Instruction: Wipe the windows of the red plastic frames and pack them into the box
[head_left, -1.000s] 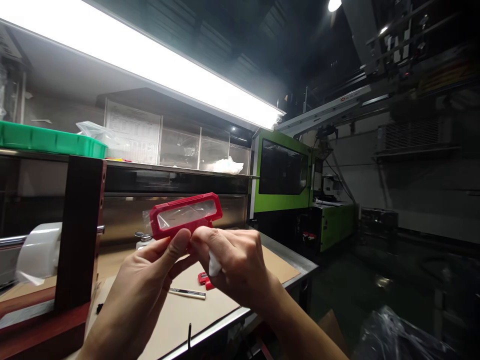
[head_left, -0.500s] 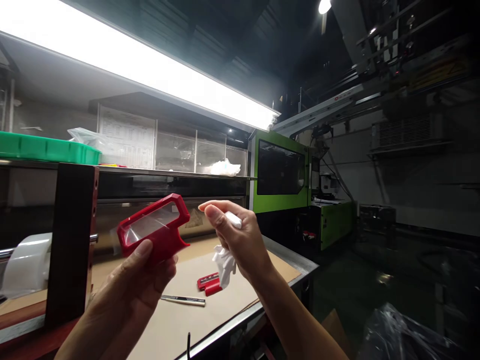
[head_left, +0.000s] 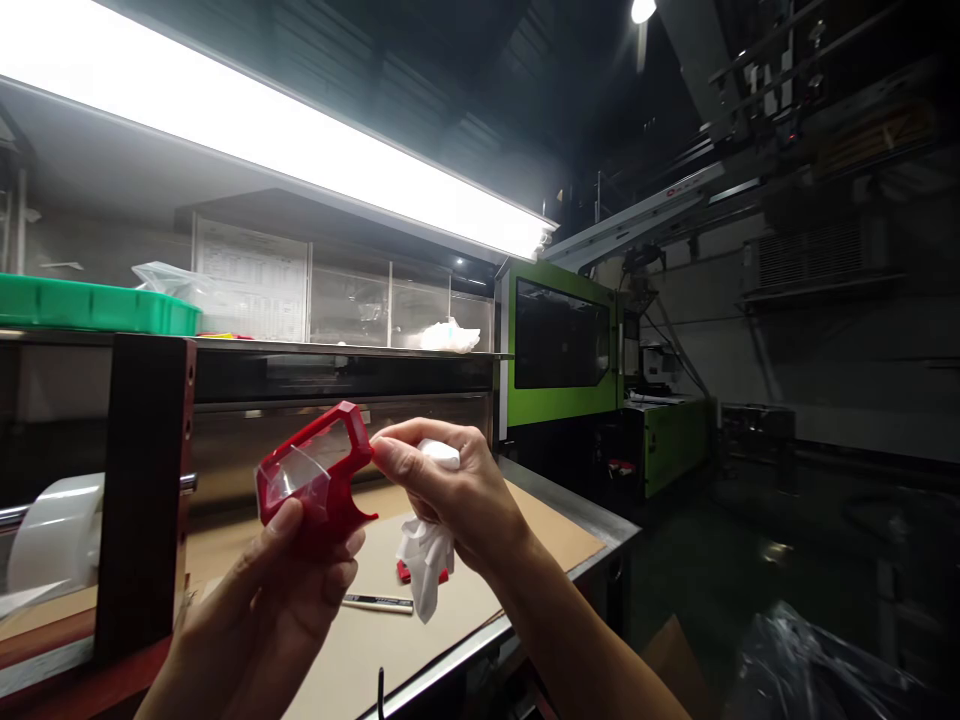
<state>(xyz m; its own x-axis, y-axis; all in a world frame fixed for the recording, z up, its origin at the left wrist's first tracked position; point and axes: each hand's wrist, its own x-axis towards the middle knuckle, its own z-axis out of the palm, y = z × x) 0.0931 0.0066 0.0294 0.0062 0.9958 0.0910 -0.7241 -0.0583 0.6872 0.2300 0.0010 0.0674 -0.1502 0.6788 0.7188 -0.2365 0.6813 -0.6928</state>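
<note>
My left hand (head_left: 289, 570) grips a red plastic frame (head_left: 330, 505) from below, thumb on its near face. Clear film (head_left: 296, 475) covers part of the frame's opening. At the frame's right corner, my right hand (head_left: 457, 480) has thumb and forefinger pinched together, touching or very near the edge. A crumpled white cloth (head_left: 426, 560) is held in that same hand and hangs below the palm. Behind the cloth, a second red part (head_left: 405, 572) lies on the brown table covering (head_left: 555, 525), mostly hidden. A pen (head_left: 382, 603) rests on it.
On the left, a dark upright post (head_left: 146, 480) stands beside a roll of clear film (head_left: 56, 530). A green tray (head_left: 97, 303) and a white bundle (head_left: 450, 336) sit on the shelf. Farther back is a green machine (head_left: 562, 400). Clear plastic (head_left: 810, 665) shows at lower right.
My right hand has moved left and slightly down to the frame's right corner. The frame has moved a little right and turned, and the cloth now covers more of the second red part.
</note>
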